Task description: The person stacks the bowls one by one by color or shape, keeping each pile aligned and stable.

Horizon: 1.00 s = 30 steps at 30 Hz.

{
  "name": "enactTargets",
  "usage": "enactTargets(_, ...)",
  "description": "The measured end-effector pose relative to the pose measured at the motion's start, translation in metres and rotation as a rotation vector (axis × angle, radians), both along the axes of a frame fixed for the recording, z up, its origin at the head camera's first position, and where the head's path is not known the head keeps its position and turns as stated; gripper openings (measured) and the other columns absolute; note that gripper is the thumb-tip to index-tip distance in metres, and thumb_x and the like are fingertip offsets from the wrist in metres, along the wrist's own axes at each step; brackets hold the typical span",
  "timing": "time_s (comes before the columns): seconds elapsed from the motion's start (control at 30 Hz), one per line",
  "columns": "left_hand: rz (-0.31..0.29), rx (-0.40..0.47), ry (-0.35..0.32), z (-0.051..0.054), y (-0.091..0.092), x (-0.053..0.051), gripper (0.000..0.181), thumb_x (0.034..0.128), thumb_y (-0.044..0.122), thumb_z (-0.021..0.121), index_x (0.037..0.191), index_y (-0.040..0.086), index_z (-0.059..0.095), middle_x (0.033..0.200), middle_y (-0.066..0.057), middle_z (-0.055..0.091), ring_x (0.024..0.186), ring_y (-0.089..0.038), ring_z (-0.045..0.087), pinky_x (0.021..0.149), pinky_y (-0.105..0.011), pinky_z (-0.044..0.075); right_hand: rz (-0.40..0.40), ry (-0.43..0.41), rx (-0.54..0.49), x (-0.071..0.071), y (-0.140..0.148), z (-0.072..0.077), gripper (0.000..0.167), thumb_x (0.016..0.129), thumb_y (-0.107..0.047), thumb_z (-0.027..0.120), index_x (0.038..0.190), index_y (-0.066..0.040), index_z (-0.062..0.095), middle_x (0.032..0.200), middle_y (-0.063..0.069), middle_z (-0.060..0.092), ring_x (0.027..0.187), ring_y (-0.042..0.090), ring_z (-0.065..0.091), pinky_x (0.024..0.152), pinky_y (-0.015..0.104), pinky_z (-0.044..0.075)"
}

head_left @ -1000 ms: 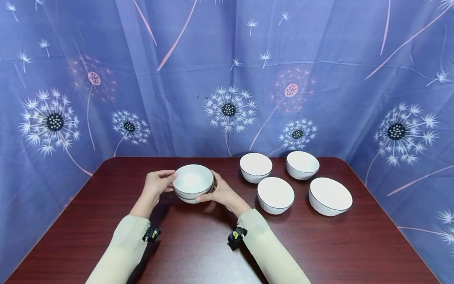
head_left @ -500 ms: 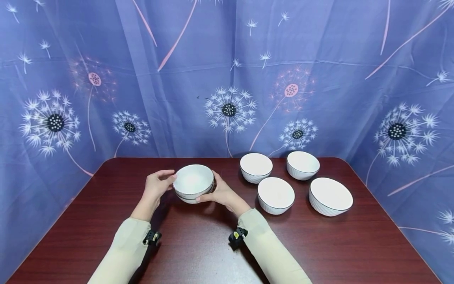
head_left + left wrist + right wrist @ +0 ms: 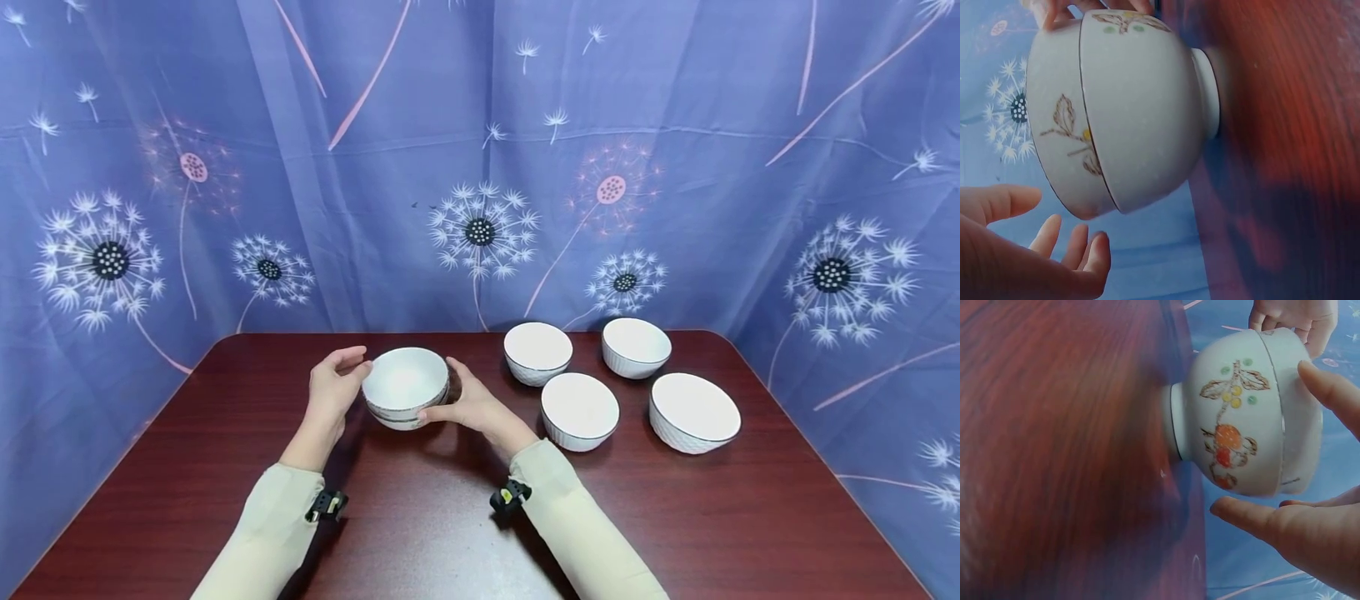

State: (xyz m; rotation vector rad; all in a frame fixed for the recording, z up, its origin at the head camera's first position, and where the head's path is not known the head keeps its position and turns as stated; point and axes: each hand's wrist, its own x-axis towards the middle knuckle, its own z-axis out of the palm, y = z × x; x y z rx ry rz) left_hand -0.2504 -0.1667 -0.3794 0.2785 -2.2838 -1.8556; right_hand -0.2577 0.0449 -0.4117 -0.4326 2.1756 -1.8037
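Note:
Two stacked white bowls [image 3: 406, 379] with leaf and fruit decoration stand upright on the table, left of centre in the head view. To their left, the left hand [image 3: 330, 400] has its fingers apart; the left wrist view shows a gap between that hand [image 3: 1041, 250] and the bowls [image 3: 1141, 112]. On the right side, the right hand [image 3: 476, 408] is spread around the stack, thumb near the front and fingers toward the back. In the right wrist view, one tip of this hand [image 3: 1316, 531] overlaps the rim of the bowls [image 3: 1241, 419]; contact is unclear.
Four separate white bowls stand at the right: back left [image 3: 537, 354], back right [image 3: 636, 347], front left [image 3: 580, 412] and front right [image 3: 693, 412]. A blue dandelion-patterned curtain [image 3: 390, 250] hangs behind the dark red table [image 3: 420, 533].
The left hand has drawn away from the stack, its fingers spreading. The right hand's thumb has eased slightly back from the lower bowl. The view has shifted a little.

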Motion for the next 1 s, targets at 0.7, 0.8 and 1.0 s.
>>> enactTargets(0.7, 0.010, 0.072, 0.242, 0.022, 0.038, 0.009, 0.033, 0.0881, -0.004, 0.058, 0.121, -0.004, 0.062, 0.121, -0.022, 0.060, 0.113, -0.027, 0.053, 0.092, -0.029, 0.044, -0.079, 0.156, -0.010, 0.005, 0.030, 0.022, 0.052, 0.091, -0.018, 0.065, 0.138, -0.004, 0.047, 0.133, 0.023, 0.051, 0.122, 0.032, 0.053, 0.100, 0.041, 0.045)
enactTargets(0.8, -0.007, 0.088, 0.270, 0.025, 0.048, 0.010, 0.032, 0.0879, -0.005, 0.057, 0.119, -0.005, 0.062, 0.120, -0.022, 0.061, 0.111, -0.028, 0.055, 0.088, -0.022, 0.045, -0.101, 0.170, -0.017, 0.007, 0.037, 0.028, 0.051, 0.092, -0.016, 0.064, 0.139, -0.003, 0.047, 0.133, 0.022, 0.052, 0.121, 0.032, 0.053, 0.101, 0.042, 0.044)
enactTargets(1.0, -0.063, 0.113, 0.307, 0.029, 0.067, 0.016, 0.029, 0.0890, -0.004, 0.058, 0.118, -0.005, 0.063, 0.117, -0.021, 0.063, 0.108, -0.031, 0.058, 0.085, -0.017, 0.046, -0.154, 0.219, -0.025, 0.009, 0.050, 0.038, 0.049, 0.092, -0.012, 0.064, 0.137, 0.000, 0.048, 0.129, 0.021, 0.056, 0.118, 0.033, 0.055, 0.101, 0.043, 0.044)
